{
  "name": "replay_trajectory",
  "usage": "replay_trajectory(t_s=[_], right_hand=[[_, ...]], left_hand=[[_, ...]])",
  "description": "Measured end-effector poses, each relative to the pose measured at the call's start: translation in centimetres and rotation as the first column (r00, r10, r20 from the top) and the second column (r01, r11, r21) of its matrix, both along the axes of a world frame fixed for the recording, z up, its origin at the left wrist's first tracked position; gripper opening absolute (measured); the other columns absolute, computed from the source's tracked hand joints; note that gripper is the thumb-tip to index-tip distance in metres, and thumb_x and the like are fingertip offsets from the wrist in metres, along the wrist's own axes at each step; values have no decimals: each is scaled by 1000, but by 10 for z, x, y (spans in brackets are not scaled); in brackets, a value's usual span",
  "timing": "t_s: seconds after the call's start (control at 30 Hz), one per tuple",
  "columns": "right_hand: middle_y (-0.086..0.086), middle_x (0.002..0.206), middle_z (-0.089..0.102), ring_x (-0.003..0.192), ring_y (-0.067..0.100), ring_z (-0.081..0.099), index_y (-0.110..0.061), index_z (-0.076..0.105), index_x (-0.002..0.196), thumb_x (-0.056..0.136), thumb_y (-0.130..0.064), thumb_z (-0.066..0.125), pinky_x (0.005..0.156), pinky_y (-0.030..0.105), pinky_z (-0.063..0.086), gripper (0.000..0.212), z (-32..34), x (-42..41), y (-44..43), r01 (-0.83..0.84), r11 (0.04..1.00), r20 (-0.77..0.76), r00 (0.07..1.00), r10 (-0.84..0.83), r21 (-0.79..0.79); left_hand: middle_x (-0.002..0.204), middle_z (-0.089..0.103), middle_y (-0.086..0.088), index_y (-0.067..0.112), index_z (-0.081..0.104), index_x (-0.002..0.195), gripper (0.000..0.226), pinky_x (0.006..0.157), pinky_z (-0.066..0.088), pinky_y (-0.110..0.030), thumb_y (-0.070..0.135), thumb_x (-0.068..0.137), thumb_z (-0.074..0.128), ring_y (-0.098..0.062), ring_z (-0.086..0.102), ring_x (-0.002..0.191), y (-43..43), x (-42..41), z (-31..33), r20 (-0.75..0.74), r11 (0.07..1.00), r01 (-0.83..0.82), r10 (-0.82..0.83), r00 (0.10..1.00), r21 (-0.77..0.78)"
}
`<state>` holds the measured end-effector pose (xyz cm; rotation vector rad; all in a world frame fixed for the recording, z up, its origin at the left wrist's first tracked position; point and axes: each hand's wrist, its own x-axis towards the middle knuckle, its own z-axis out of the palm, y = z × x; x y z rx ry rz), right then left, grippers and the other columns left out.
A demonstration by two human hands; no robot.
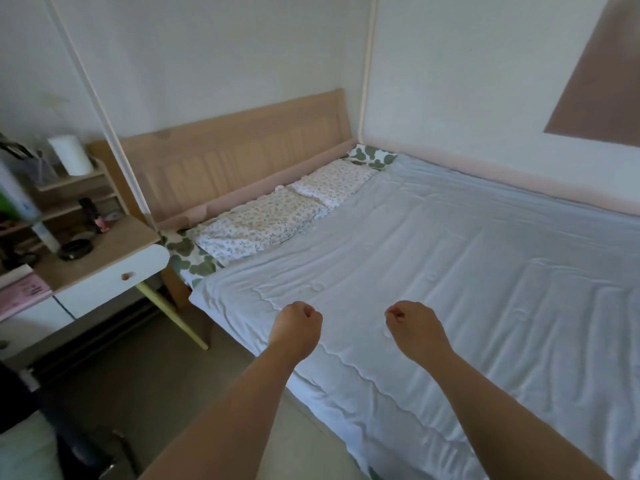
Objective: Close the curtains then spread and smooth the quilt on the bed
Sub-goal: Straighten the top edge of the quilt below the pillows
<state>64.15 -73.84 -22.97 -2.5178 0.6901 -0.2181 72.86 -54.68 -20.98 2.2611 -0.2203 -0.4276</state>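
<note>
Head view: with left hand (296,323) and right hand (412,327) both fisted, empty, flatten palms, sweep quilt (450,254) wrinkles outward.

A: Check for cropping?
B: Confirmed. Log quilt (467,271) as cropped at right and lower frame edges; likewise brown wall panel (602,81) above quilt.
A: Anything concealed?
B: Record leaf-print sheet (188,252) as mostly buried under quilt and pillows (263,220). Mark fingertips of left hand (298,323) and right hand (412,327), over quilt's near edge, as tucked out of sight.
A: Blur?
B: Treat shelf clutter (24,199) left of quilt as smeared, unidentifiable.
</note>
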Motion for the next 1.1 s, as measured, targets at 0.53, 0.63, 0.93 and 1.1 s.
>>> replay_trajectory(t_s=[0.53,0.63,0.93,1.1], right_hand=[[1,79,66,78,20,61,-13,67,85,93,-24,46,75,32,49,25,-22,243,87,116,989,-62,992,-111,89],[3,78,65,77,21,61,-10,66,85,93,-24,46,73,32,50,26,-33,282,77,127,987,-74,990,-119,103],[5,80,66,75,20,61,-8,66,86,94,-24,44,72,34,51,29,-64,421,44,106,983,-150,985,-83,149],[7,82,67,76,22,63,-5,66,88,93,-22,45,75,37,54,28,-87,499,36,137,979,-191,976,-106,154]], left_hand=[[64,42,1,-3,58,97,25,48,29,-23,16,95,43,-11,37,55,79,271,-20,-68,994,82,-78,995,68],[62,38,2,6,48,69,26,50,29,-24,12,93,44,-12,36,56,67,312,-33,-64,991,74,-68,996,109],[65,44,5,9,56,85,15,72,39,-28,12,93,44,-21,49,79,33,451,-63,-67,978,72,-59,996,198],[65,42,5,-3,63,106,28,76,43,-32,12,93,43,-21,48,81,18,532,-92,-121,969,90,-64,991,230]])
